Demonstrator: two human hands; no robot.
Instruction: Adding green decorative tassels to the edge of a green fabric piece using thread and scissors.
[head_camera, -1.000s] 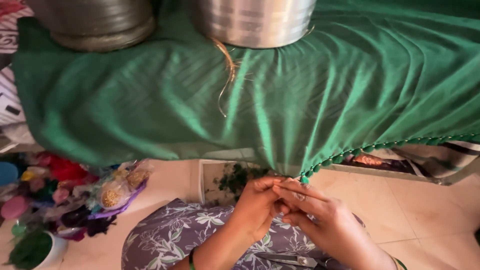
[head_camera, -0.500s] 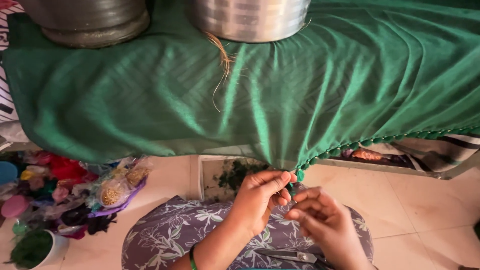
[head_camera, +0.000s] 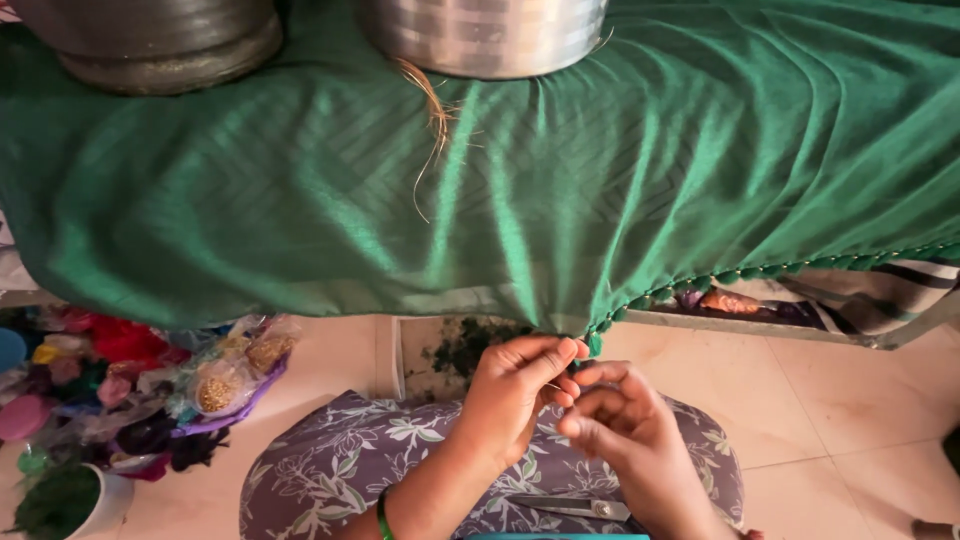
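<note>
At the hanging edge of a green cloth, just below the middle of the view, the left hand is pinching the cloth's corner between thumb and fingertips, beside a small green tassel. The right hand, touching it at four o'clock, is curling its fingers narrowly, seemingly around a fine thread or needle too small to make out. This looks like tassel-knotting along the hem; a row of finished tassels is running toward three o'clock. The next move would call for steady tension and tiny finger work. Small scissors are lying on the floral-print lap at six o'clock. At eight o'clock, clear bags are holding golden beads among colourful thread bundles. At twelve o'clock, two metal pots are weighing down the cloth, contents hidden.
</note>
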